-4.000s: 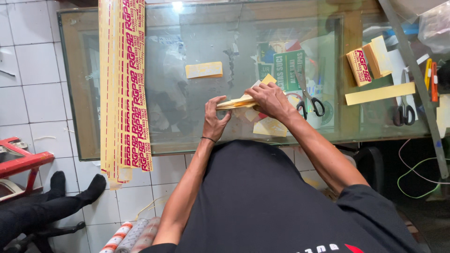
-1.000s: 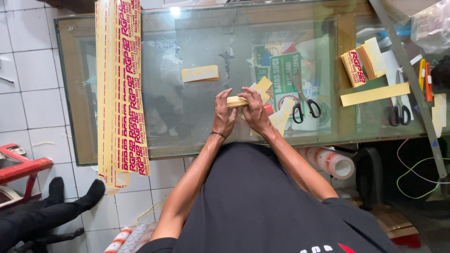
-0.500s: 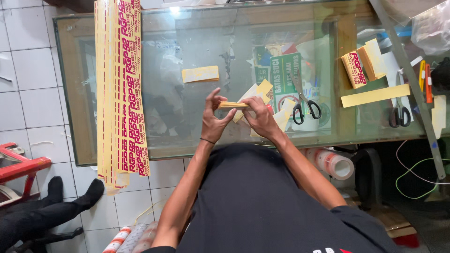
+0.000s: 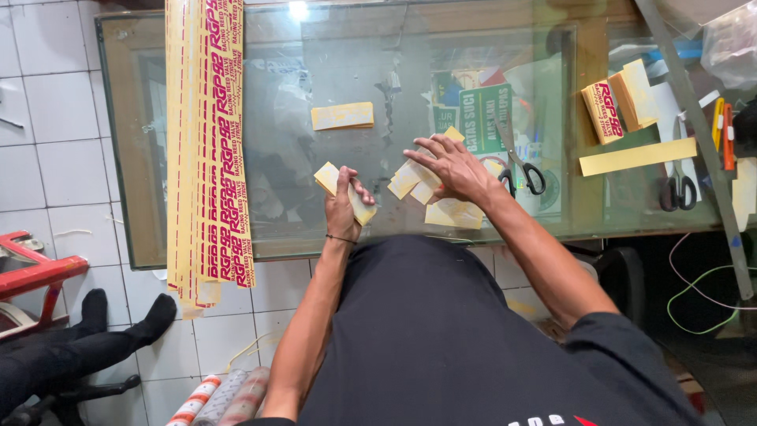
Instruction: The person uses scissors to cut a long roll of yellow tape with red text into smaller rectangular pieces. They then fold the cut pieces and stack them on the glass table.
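My left hand (image 4: pixel 344 207) grips a small stack of yellow sticker cards (image 4: pixel 344 192) above the near edge of the glass table (image 4: pixel 260 244). To its right, my right hand (image 4: pixel 451 168) rests with fingers spread on loose yellow cards (image 4: pixel 412 179) fanned out on the glass. More yellow cards (image 4: pixel 455 214) lie under my right wrist. A separate yellow stack (image 4: pixel 342 116) lies farther back on the table.
Long yellow sticker strips with red print (image 4: pixel 206 150) hang over the table's left part. Black scissors (image 4: pixel 522 162) lie right of my right hand; other scissors (image 4: pixel 676 186), a yellow strip (image 4: pixel 638 156) and printed stacks (image 4: pixel 619 99) sit far right. A person's dark-socked leg (image 4: pixel 87 347) is at lower left.
Both hands were together on one stack. Now they have parted: the left holds the stack out to the left, the right has dropped flat onto the loose cards.
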